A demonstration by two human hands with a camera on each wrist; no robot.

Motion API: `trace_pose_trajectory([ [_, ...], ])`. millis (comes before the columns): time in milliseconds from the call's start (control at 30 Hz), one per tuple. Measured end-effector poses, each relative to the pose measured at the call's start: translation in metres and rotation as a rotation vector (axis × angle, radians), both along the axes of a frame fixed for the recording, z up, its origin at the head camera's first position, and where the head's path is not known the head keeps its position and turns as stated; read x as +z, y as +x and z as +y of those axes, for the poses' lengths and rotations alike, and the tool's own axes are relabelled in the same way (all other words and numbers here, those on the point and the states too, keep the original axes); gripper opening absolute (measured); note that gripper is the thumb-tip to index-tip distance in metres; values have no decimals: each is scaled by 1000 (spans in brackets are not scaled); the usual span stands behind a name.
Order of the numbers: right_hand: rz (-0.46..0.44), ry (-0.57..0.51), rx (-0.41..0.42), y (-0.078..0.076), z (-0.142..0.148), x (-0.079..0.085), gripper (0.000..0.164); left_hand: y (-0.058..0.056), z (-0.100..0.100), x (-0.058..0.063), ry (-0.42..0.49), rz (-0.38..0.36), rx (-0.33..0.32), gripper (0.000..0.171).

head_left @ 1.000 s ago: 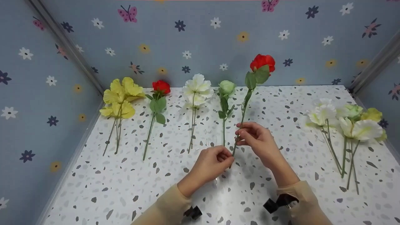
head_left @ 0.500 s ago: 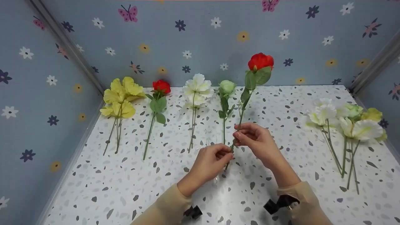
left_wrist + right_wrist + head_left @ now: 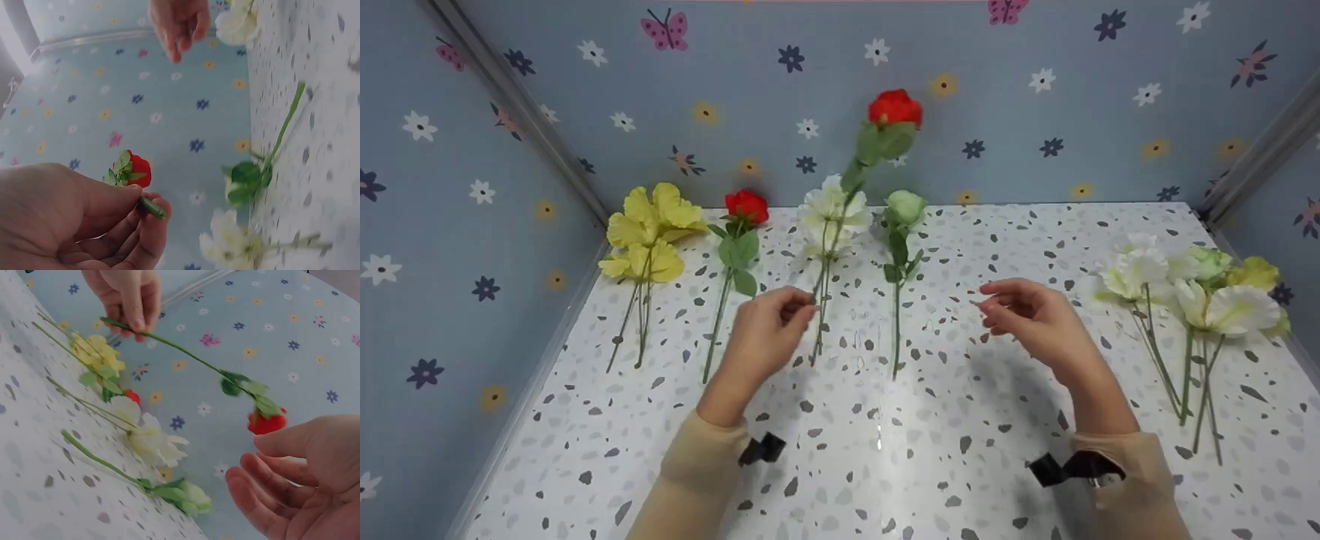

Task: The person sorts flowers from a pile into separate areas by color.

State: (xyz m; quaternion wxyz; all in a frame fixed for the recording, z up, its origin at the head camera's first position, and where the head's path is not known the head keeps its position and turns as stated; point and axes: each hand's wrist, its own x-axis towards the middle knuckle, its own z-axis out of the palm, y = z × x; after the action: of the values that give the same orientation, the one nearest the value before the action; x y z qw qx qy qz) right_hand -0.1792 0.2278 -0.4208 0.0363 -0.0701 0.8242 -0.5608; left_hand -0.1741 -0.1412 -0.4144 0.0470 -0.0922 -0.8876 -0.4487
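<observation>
My left hand [image 3: 769, 330] pinches a red rose [image 3: 895, 109] near the lower end of its green stem, thumb against fingers. The bloom is raised and leans up to the right, overlapping the white flowers [image 3: 832, 206] in the head view. In the left wrist view the cut stem end [image 3: 153, 208] sticks out past the thumb. My right hand [image 3: 1031, 322] hovers to the right, apart from the rose, its fingers loosely bent and holding no flower. A pale green rose [image 3: 905, 208] lies on the table between the hands.
Yellow flowers [image 3: 649, 232] and another red rose [image 3: 747, 207] lie along the back left of the speckled table [image 3: 840, 480]. To the right is a group of white, green and yellow flowers [image 3: 1230, 307]. Patterned panels [image 3: 1005, 60] stand around the table.
The right hand has let go of the rose stem and moved right. The left hand has carried the red rose left and up, from right of the pale green rose to over the white flowers.
</observation>
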Motion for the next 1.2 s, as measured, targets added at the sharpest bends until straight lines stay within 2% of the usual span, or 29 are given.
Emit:
trace_pose_trajectory([
  [100,28,118,-92,-1,27,2,39,-10,-32,-1,-72,23,96,13],
  [200,18,206,-202,-1,57,3,46,-17,-60,-7,-136,25,149,15],
  [333,-61,276,-332,0,97,-1,56,-23,-92,-18,-226,-3,198,16],
  [467,-123,388,-420,4,132,-7,63,-26,-112,-30,-303,-69,240,15],
  [600,-210,482,-543,11,158,-12,65,-28,-123,-40,-362,-121,255,13],
  [767,-347,464,-701,18,177,-21,59,-26,-130,-46,-410,-182,264,11],
  [933,-406,462,-749,24,187,-29,58,-23,-132,-46,-414,-288,246,10],
  [1033,-432,468,-758,25,190,-33,60,-22,-130,-45,-414,-339,207,11],
  [1200,-478,483,-792,24,191,-37,60,-23,-127,-43,-418,-354,165,10],
])
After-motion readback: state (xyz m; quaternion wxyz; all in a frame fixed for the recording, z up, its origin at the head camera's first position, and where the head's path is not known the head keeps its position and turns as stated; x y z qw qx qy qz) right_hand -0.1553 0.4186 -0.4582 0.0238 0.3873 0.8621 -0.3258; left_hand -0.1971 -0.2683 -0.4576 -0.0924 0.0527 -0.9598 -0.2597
